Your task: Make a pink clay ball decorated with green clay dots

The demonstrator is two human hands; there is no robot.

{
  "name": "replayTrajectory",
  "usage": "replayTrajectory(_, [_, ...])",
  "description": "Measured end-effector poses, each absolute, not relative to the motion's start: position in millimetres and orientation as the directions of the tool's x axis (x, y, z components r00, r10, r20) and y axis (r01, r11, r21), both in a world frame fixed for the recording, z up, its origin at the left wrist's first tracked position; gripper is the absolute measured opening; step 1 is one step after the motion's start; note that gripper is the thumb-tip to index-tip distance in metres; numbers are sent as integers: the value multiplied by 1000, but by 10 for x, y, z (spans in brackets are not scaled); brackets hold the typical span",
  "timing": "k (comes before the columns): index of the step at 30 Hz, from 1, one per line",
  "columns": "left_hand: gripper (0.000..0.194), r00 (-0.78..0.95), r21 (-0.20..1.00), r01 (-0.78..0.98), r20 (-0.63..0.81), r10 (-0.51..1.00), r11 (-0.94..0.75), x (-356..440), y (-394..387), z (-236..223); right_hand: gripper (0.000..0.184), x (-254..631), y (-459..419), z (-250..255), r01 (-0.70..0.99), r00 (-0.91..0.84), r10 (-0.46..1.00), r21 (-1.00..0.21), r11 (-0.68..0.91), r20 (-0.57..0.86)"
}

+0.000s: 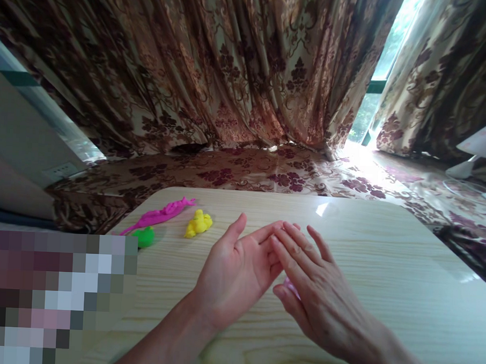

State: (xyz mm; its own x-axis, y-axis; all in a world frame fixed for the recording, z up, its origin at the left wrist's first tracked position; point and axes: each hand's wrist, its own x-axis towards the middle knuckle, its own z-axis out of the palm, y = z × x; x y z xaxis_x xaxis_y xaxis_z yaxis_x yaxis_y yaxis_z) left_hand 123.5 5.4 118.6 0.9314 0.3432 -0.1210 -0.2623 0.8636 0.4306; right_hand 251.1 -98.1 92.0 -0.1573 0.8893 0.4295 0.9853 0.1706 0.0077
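Observation:
My left hand (pixel 239 270) is turned palm up above the table, its thumb stretched away and its fingers loosely extended. Across its fingertips lies my right hand (pixel 319 287), palm down with straight fingers, so the two hands touch. A small patch of something lilac (pixel 291 287) shows between the thumb and forefinger of my right hand. Most of it is hidden, and I cannot tell whether it lies on the table or against the palm. Whether anything sits between the overlapping fingers is also hidden.
Left of my hands on the pale wooden table (pixel 377 252) lie a yellow soft lump (pixel 199 223), a long magenta strip (pixel 161 215) and a green lump (pixel 145 237). Patterned curtains (pixel 232 69) hang behind. A white lamp (pixel 480 141) stands far right. Blurred blocks cover the lower left.

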Motion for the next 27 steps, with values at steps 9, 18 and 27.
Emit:
replayTrajectory(9, [60, 931, 482, -245, -125, 343, 841, 1241, 56, 1203, 57, 2548, -983, 894, 992, -101, 869, -19, 126, 484])
replayTrajectory(18, [61, 942, 456, -256, -80, 326, 852, 1228, 79, 1197, 59, 2581, -971, 884, 999, -45, 879, 12, 45, 474])
replayTrajectory(27, [59, 965, 418, -179, -104, 243, 890, 1248, 35, 1181, 57, 2578, -967, 894, 999, -49, 891, 9, 50, 451])
